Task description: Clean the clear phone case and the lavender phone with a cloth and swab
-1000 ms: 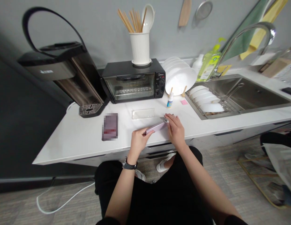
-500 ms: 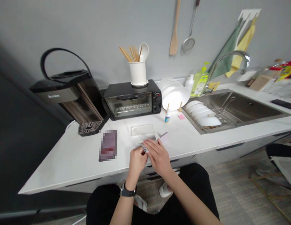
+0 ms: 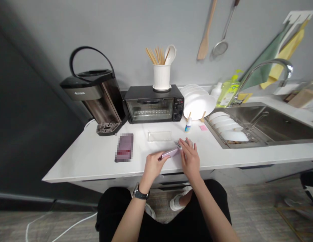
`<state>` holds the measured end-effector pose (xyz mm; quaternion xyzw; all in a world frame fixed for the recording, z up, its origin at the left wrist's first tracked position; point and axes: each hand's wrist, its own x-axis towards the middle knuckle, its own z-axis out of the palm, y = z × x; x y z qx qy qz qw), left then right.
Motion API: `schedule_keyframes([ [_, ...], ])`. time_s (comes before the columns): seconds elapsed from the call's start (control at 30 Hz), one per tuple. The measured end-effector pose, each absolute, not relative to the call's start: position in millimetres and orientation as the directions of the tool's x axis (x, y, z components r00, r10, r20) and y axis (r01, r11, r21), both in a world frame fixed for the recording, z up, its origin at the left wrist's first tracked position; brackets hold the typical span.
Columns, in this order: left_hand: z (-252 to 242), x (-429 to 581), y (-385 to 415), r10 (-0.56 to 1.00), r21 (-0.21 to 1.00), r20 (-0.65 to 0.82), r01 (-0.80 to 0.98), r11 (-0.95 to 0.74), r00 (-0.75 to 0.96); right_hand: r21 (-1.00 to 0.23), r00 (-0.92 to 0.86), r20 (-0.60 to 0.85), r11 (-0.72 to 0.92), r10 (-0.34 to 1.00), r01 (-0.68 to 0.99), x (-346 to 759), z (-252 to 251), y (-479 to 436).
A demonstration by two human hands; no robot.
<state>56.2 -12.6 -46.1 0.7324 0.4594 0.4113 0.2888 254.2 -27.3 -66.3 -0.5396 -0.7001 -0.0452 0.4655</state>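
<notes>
My left hand [image 3: 153, 164], with a dark watch on its wrist, holds a thin light purple object [image 3: 170, 153] near the counter's front edge. Close to the object's right end, my right hand [image 3: 190, 158] has its fingers bent around something small and grey [image 3: 177, 144] that I cannot make out. Behind the hands lies a clear rectangular tray [image 3: 159, 136]. A small white bottle with a blue label [image 3: 188, 125] stands beyond my right hand, and a pink slip [image 3: 203, 127] lies beside it. Left of my hands is a blurred-out purple item [image 3: 124, 148].
A black toaster oven [image 3: 152, 104] bears a white utensil holder [image 3: 161, 75]. The drink dispenser [image 3: 95, 97] stands on the left. Plates [image 3: 198, 104] are racked behind the bottle, and bowls [image 3: 227, 126] sit in the sink [image 3: 287, 129] on the right.
My view has shifted, so things on the counter appear further right. My hands have moved apart, and the light purple object now shows in my left hand.
</notes>
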Motion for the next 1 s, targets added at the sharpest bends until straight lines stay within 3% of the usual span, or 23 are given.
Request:
schedule_keyframes([
  [0.2, -47.0, 52.8, -9.1, 0.919, 0.766, 0.353, 0.509, -0.391, 0.176, -0.411, -0.111, 0.701, 0.526, 0.705, 0.744, 193.3, -52.7, -43.0],
  [0.4, -50.2, 50.8, -8.7, 0.930, 0.761, 0.315, 0.535, -0.367, 0.189, -0.391, -0.206, 0.709, 0.619, 0.674, 0.681, 201.3, -50.4, -45.7],
  [0.77, -47.5, 55.4, -10.8, 0.911, 0.802, 0.341, 0.434, -0.412, 0.234, -0.504, 0.100, 0.715, 0.410, 0.692, 0.760, 267.7, -62.5, -28.3],
  [1.0, -50.6, 55.5, -10.2, 0.911, 0.784, 0.345, 0.463, -0.413, 0.227, -0.447, 0.006, 0.724, 0.462, 0.690, 0.766, 208.7, -63.2, -43.1],
])
